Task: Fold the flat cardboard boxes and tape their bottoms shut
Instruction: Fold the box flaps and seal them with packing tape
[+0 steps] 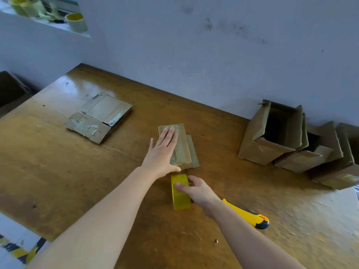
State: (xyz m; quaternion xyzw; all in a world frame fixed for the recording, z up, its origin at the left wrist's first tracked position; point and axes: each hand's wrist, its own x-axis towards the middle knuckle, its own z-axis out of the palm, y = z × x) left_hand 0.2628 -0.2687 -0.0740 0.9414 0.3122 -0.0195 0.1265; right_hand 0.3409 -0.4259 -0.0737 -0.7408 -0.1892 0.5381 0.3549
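Observation:
A small folded cardboard box stands bottom-up in the middle of the wooden table, with a strip of tape along its top. My left hand lies flat on it with straight fingers. Just in front of the box, my right hand grips a yellowish roll of tape; a short length of tape runs from the roll up to the box. A pile of flat boxes lies at the back left.
A yellow and black utility knife lies on the table under my right forearm. Several folded open boxes stand in a row along the wall at the right. Spare tape rolls sit on a ledge at top left.

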